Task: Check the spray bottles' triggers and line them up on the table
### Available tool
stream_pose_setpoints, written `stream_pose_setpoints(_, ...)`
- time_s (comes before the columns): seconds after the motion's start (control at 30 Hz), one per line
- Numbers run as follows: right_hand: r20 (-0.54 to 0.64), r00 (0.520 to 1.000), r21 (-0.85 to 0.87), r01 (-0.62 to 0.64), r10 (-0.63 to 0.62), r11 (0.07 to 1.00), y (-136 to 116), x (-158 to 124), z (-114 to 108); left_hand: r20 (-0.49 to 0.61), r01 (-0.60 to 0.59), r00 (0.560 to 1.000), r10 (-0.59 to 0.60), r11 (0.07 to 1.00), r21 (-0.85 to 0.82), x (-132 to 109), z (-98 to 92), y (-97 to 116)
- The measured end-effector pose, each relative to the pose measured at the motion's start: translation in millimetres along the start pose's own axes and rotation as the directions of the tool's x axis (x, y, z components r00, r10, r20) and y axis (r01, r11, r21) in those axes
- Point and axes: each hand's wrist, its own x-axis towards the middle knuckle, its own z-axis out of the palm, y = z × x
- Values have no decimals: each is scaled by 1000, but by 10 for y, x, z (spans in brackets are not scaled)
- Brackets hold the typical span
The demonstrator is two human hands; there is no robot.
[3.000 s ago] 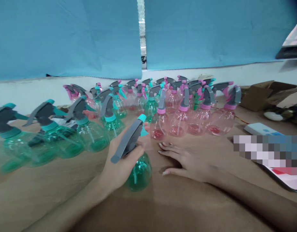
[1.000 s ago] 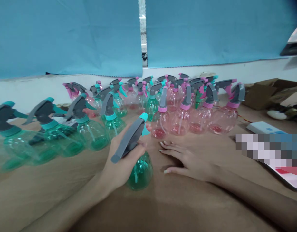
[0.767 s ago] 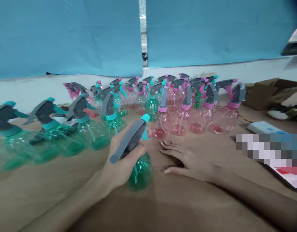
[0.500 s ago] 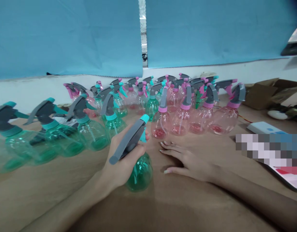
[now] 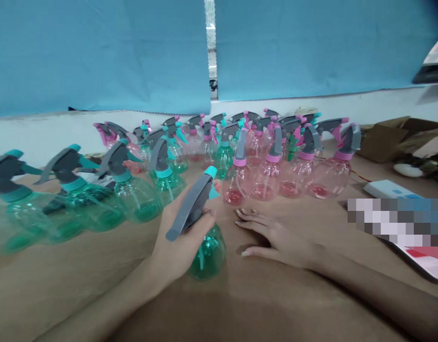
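My left hand is wrapped round the neck of a green spray bottle with a grey and teal trigger head. The bottle stands on the brown table in front of me. Just to its right my right hand lies flat on the table, fingers stretched out, holding nothing. Behind my left hand stands a row of green spray bottles. A row of pink spray bottles stands behind my right hand.
More pink and green bottles crowd the back of the table under a blue curtain. Cardboard boxes and a white object sit at the far right. A white flat box lies beside a pixelated area.
Nothing has really moved. The trigger head in my left hand has tilted very slightly and the view has shifted a little.
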Motion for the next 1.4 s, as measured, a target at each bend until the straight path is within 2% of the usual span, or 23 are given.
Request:
stream_pose_setpoints(0.4, -15, 1000, 35, 7, -6, 999, 8, -5, 5, 56, 14, 998, -13, 1000, -17, 25, -6, 17)
stream_pose_setpoints(0.8, -1, 1000, 43, -4, 4, 999, 5, -6, -5, 18, -18, 1000, 18, 999, 47, 5, -18, 30)
stream_pose_setpoints(0.97, 8, 1000, 30, -12, 12, 999, -1, -2, -6, 46, -13, 999, 12, 1000, 23, 9, -20, 24)
stream_pose_setpoints(1.4, -21, 1000, 34, 8, -7, 999, 23, -7, 15, 40, -1, 999, 1, 1000, -14, 18, -14, 22)
